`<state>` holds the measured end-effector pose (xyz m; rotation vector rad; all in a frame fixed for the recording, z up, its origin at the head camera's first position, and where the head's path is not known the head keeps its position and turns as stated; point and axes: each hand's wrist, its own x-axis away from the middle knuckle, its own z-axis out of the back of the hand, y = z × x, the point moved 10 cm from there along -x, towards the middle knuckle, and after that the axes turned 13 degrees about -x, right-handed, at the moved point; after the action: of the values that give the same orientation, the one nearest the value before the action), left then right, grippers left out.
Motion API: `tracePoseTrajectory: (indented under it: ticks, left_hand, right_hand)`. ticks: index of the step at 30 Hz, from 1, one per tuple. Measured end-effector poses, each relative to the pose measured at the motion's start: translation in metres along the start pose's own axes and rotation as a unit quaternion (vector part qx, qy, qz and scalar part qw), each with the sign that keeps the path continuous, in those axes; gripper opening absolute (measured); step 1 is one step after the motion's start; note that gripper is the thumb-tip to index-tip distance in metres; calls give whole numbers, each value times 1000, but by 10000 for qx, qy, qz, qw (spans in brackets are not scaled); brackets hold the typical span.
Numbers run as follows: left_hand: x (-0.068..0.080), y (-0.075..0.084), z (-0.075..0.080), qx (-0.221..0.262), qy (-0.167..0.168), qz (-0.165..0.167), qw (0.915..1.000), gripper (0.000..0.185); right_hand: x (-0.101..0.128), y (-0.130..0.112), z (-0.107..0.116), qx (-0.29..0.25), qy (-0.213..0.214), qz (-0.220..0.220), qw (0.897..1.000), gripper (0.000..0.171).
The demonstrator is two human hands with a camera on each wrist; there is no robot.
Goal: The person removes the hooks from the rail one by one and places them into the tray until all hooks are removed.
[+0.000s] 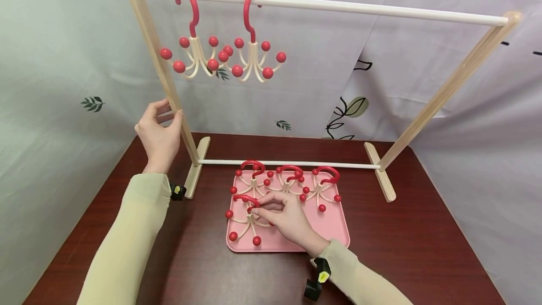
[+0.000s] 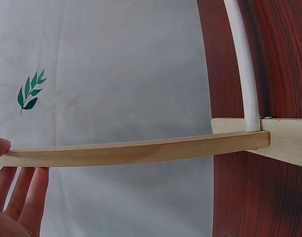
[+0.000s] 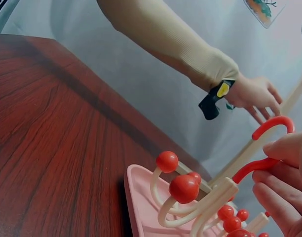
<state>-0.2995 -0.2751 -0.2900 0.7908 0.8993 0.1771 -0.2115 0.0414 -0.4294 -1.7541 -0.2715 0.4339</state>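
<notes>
The hanger (image 1: 245, 218), a cream stem with a red hook and red ball-tipped prongs, is lying at the front left of the pink tray (image 1: 334, 234) on the desk (image 1: 423, 248). From the head, we are seeing our right hand (image 1: 288, 218) pinching its hook, stem running toward us; our left hand (image 1: 158, 133) is gripping the rack's post (image 1: 169, 88).

From the left wrist, our fingers (image 2: 18, 197) are lying straight behind that post (image 2: 141, 150), thumb on top.

From the right wrist, our fingers (image 3: 284, 192) are curling round the red hook (image 3: 252, 168).

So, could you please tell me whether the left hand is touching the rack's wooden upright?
Touching. The head view shows the left hand wrapped around the wooden upright, thumb and fingers on it.
</notes>
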Motion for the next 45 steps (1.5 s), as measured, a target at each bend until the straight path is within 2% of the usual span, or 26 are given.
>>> tracePoseTrajectory:
  ticks: [11,15,19,24,36,45]
  left_hand:
    - [0,0,0,-37,23,-39,10000,27]
    - [0,1,0,-25,29,-36,10000,27]
    - [0,0,0,-37,22,-24,10000,27]
    - [0,1,0,-28,18,-40,10000,27]
    - [0,0,-1,6,-7,-31,10000,27]
    - [0,1,0,-17,-12,-12,10000,28]
  right_hand:
    - [1,-1,9,409,251,84,9988,19]
    - [2,-2,10,411,277,60,9988,27]
    - [2,-8,9,214,131,85,9996,36]
    - [1,-25,12,233,4,318,9992,41]
    - [-4,-79,44,630,634,994,9910,36]
    - [-16,-124,55,741,681,1732,9797,37]
